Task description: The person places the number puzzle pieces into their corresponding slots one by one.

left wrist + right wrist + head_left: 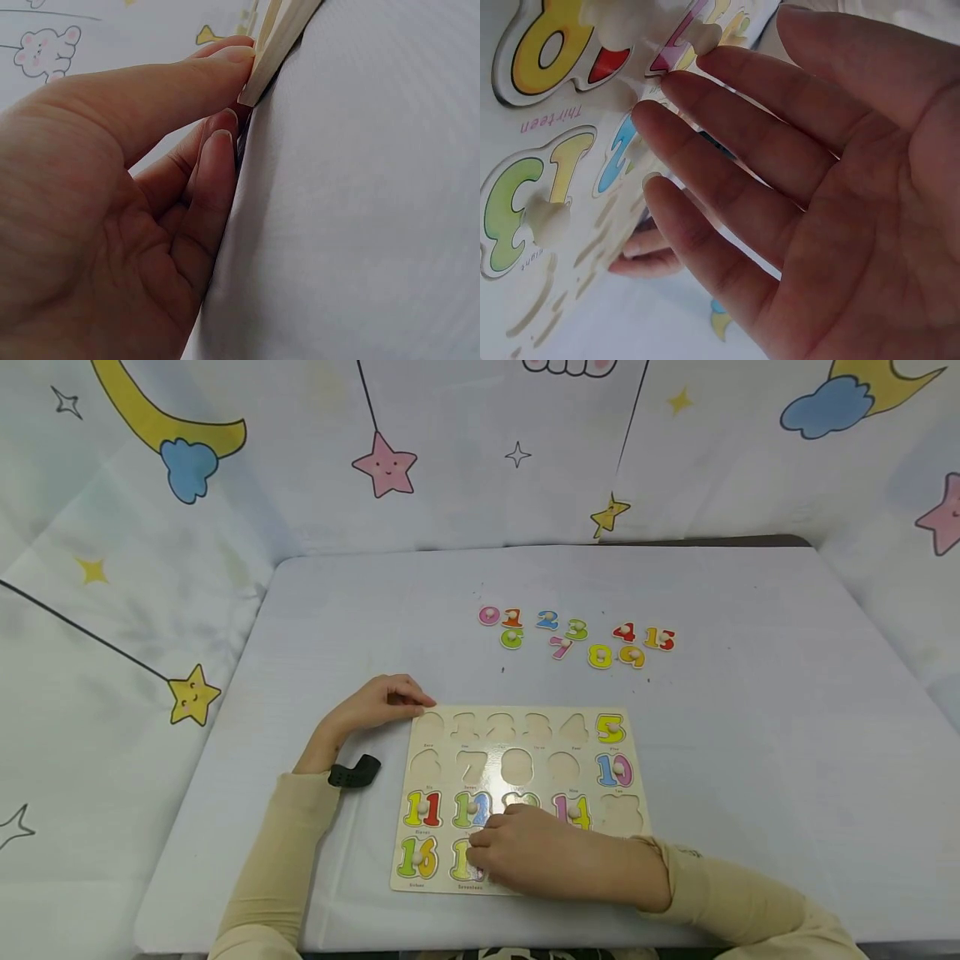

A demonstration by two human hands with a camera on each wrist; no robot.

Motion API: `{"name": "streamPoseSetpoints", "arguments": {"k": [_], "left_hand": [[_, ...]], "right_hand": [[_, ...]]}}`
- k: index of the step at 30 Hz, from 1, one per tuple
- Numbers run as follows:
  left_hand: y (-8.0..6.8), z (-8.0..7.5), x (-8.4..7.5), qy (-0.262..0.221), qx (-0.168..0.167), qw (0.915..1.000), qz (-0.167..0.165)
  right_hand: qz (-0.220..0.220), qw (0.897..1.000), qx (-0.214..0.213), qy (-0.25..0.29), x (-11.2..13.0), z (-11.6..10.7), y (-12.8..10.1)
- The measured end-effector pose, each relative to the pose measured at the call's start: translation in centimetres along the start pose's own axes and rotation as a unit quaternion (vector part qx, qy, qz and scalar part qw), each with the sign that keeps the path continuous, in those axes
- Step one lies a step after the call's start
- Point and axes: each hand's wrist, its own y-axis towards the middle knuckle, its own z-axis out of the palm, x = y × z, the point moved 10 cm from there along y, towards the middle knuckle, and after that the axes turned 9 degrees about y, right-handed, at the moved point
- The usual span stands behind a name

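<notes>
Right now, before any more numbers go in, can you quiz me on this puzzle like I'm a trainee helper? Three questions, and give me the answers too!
1. Fill in the blank: the top row of the puzzle board holds just one number piece, the ___.
2. True or false: the left hand is well away from the puzzle board, touching no part of it.
3. Which loose number lies farthest to the right in the head view?

Key:
1. The 5 piece.
2. False: it pinches the board's top-left corner, as the head view shows it.
3. The 15 piece.
</notes>
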Motion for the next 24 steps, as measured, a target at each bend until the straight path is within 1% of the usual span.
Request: {"name": "streamPoseSetpoints", "arguments": {"k": [4,7,11,14,16,18,20,24], "left_hand": [[0.0,0.0,-0.1,0.001,0.0,1.0,-0.001],[0.0,-0.1,-0.1,0.002,0.001,1.0,0.0],[-0.1,0.0,-0.2,0.004,0.001,1.0,-0.001],[-0.1,0.0,-0.2,0.002,0.002,1.0,-0.004],[-0.1,0.0,-0.3,0.001,0.001,1.0,-0.003],[-0.1,0.0,-0.2,0.0,-0.001,1.0,-0.003],[-0.1,0.0,-0.2,0.001,-0.001,1.0,-0.001],[-0.1,0.0,-0.2,0.005,0.0,1.0,0.001]], "right_hand": [[-0.003,1.0,-0.002,0.0,0.0,-0.1,-0.1],[-0.008,1.0,0.007,0.01,-0.3,-0.2,-0.3],[-0.002,0.998,0.028,0.056,-1.6,-0.5,-0.7],[0.021,0.993,0.037,0.111,-3.3,-1.2,-1.2],[0.048,0.986,0.037,0.155,-5.0,-1.9,-1.7],[0.079,0.977,0.026,0.198,-7.0,-2.8,-2.5],[0.113,0.966,0.002,0.234,-9.5,-3.9,-3.4],[0.183,0.945,-0.06,0.263,-14.7,-5.7,-5.9]]}}
